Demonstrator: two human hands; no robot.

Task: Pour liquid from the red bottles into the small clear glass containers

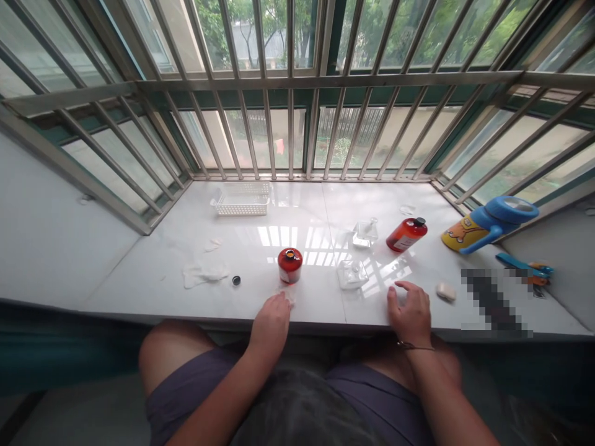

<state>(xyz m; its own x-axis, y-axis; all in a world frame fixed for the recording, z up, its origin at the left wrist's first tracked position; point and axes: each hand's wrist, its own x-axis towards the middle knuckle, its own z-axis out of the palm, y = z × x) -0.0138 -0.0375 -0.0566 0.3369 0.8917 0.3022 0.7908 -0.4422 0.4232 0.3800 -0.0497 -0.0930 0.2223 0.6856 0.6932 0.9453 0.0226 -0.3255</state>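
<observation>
1. Your left hand (273, 327) sits left of centre on the near side, palm down, fingers bunched and curled forward
2. Your bare left forearm (218, 396) rises from the lower left toward that hand
3. Your right hand (411, 314) sits right of centre, well apart from the left, palm down, fingers spread and arched
4. Your bare right forearm (446, 396) rises from the lower right, and a thin dark cord bracelet (416, 347) circles that wrist
</observation>
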